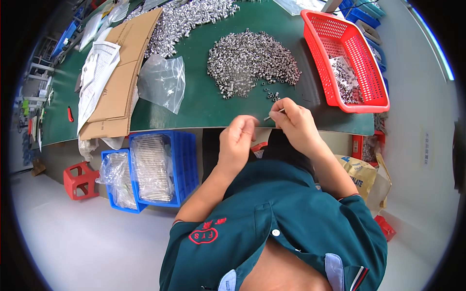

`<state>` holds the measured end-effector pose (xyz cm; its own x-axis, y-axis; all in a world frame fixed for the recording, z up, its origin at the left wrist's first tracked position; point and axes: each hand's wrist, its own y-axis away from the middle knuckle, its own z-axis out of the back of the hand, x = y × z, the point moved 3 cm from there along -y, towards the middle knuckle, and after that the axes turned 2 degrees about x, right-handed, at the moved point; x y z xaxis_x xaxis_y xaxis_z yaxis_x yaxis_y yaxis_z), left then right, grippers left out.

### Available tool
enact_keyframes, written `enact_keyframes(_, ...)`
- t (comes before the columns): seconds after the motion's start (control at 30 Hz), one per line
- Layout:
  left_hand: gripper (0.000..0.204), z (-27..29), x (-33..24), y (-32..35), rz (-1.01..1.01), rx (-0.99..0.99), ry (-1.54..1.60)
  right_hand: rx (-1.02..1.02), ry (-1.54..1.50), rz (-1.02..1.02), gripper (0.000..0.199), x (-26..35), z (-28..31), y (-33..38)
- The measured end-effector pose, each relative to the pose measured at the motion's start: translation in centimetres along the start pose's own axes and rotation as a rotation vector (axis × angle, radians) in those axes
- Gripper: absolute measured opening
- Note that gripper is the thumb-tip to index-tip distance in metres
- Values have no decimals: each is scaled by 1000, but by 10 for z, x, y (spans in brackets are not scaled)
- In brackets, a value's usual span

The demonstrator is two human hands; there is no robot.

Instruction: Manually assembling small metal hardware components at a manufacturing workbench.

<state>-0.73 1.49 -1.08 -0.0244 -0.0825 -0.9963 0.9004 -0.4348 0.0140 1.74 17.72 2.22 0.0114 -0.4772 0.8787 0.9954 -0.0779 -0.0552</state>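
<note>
Right hand (295, 125) pinches a thin silver metal pin (274, 114) — long axis slanted, free end pointing lower-left toward the left hand (238, 140), whose grip is clenched, contents hidden — at the green counter (204, 104) edge.

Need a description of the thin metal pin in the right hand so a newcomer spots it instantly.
Start at the green table and find the pile of small silver parts at its middle. Just below it, at the near edge, the right hand pinches a thin metal pin. It is the only long, slender piece; the pile's parts are short and stubby.
</note>
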Motion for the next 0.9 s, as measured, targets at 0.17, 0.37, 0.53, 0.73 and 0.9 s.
enact_keyframes(0.17,22,10,4,2,83,-56,58,-44,619,353,16,-10,-11,-2)
enact_keyframes(0.37,22,11,12,7,113,-59,112,-40,597,326,16,8,-2,-10)
enact_keyframes(0.53,23,8,9,9,233,11,212,40,521,161,14,-8,-3,-7)
enact_keyframes(0.73,31,-2,2,5,297,147,395,185,-501,-285,18,-9,3,0)
enact_keyframes(0.9,43,-10,-7,6,397,303,647,286,-1110,-451,17,-20,-9,11)
